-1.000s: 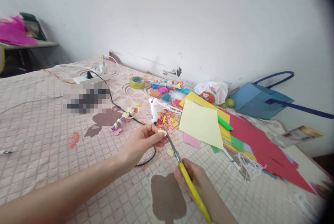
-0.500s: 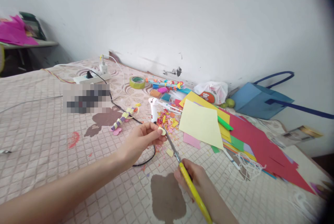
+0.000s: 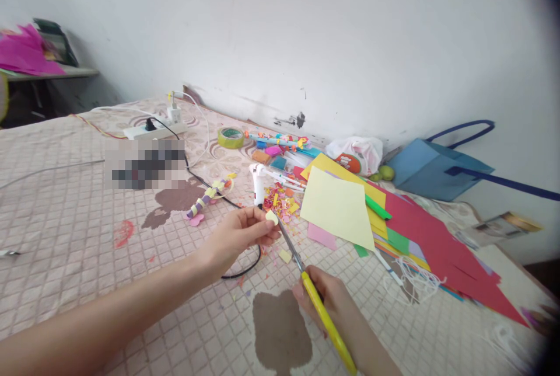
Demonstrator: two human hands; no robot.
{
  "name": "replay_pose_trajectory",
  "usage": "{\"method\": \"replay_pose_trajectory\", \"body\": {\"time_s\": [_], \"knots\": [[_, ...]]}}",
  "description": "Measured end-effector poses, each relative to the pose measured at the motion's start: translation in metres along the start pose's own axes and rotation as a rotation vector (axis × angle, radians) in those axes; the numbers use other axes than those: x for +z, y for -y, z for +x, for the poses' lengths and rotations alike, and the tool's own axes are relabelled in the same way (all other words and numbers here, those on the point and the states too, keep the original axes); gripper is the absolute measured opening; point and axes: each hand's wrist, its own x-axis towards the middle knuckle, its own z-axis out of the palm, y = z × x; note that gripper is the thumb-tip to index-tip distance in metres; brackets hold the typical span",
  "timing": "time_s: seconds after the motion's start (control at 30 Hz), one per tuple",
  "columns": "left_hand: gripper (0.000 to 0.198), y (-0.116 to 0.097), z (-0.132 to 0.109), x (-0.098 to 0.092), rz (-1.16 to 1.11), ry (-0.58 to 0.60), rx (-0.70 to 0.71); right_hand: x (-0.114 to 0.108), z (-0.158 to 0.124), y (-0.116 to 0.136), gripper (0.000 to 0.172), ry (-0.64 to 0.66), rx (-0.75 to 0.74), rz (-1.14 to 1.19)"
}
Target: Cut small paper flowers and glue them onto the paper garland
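Observation:
My left hand (image 3: 238, 237) pinches a small pale yellow paper piece (image 3: 272, 217) between thumb and fingers above the bed cover. My right hand (image 3: 330, 303) grips yellow-handled scissors (image 3: 315, 300), whose metal blades point up and left and meet the paper piece at its edge. Another small yellow scrap (image 3: 284, 256) lies on the cover just below the blades. A heap of coloured paper scraps (image 3: 280, 201) sits just behind my left hand.
A white glue gun (image 3: 258, 182) with black cord, pale yellow sheet (image 3: 336, 206) atop coloured paper and red sheets (image 3: 437, 242), tape roll (image 3: 230, 138), power strip (image 3: 153, 129), blue bag (image 3: 431, 169), plastic bag (image 3: 356, 154), twisted paper craft (image 3: 205, 201).
The paper piece has turned slightly in my left fingers against the scissor blades. Both hands stay in nearly the same place.

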Motion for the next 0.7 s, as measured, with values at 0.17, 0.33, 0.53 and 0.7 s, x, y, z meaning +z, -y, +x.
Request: {"method": "replay_pose_trajectory", "body": {"time_s": [0.17,0.33,0.53,0.7], "knots": [[0.022,-0.0025,0.0001,-0.0005,-0.004,-0.016,-0.001,0.0004,0.0002,-0.0041,0.026,-0.006,-0.021,0.0],[0.021,-0.0036,0.0004,-0.0011,-0.006,-0.021,0.0,0.0009,0.0009,-0.0078,0.027,-0.013,-0.044,0.009],[0.019,-0.0027,0.0014,-0.0039,0.003,-0.026,-0.006,0.0006,-0.0006,-0.0077,0.025,-0.004,-0.027,0.0],[0.018,-0.0022,0.0019,-0.0054,-0.011,-0.013,0.004,0.0009,0.0004,-0.0102,0.026,-0.003,-0.047,-0.011]]}}
